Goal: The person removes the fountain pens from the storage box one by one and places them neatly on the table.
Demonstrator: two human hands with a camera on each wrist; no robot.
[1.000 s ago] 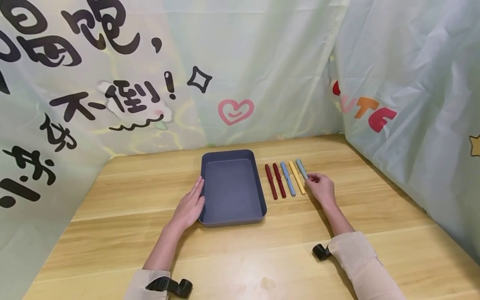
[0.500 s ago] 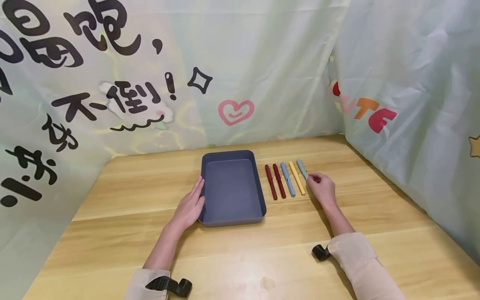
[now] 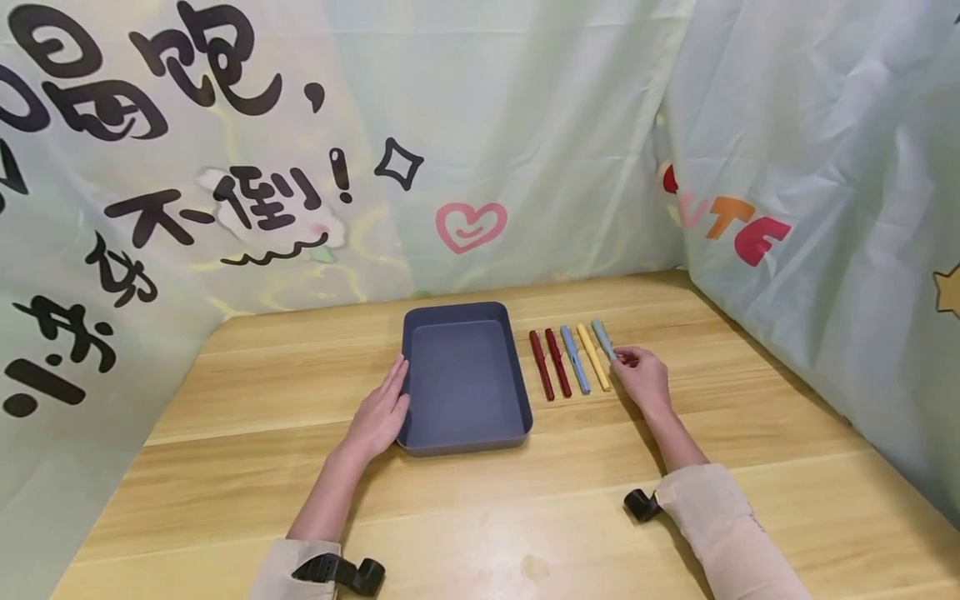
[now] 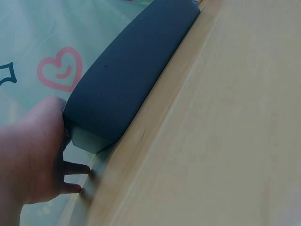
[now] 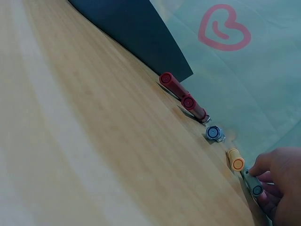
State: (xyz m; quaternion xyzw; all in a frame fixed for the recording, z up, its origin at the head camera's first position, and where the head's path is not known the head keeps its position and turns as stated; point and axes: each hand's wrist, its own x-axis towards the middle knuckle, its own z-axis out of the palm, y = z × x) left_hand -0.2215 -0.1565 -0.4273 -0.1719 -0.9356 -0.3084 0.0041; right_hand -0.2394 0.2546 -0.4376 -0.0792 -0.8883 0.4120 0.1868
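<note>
A dark blue-grey rectangular tray [image 3: 465, 379] lies on the wooden table. Against its left wall rests my left hand [image 3: 377, 414], fingers fairly straight along the side; the left wrist view shows this hand [image 4: 35, 153] at the tray's near corner. To the tray's right, several pens lie in a row: a dark red pen [image 3: 542, 365], another dark red pen [image 3: 558, 362], a light blue pen [image 3: 575, 359] and a yellow pen [image 3: 593, 357]. At the row's right end, my right hand [image 3: 643, 380] pinches the near end of a grey-green pen [image 3: 602, 337] between thumb and fingers.
The table [image 3: 480, 525] runs back to a printed cloth [image 3: 555, 167] hanging behind it, and a second cloth [image 3: 817, 150] borders it on the right. Small black wrist cameras, one on the left sleeve [image 3: 292, 571] and one on the right sleeve [image 3: 720, 508], stick out over the table.
</note>
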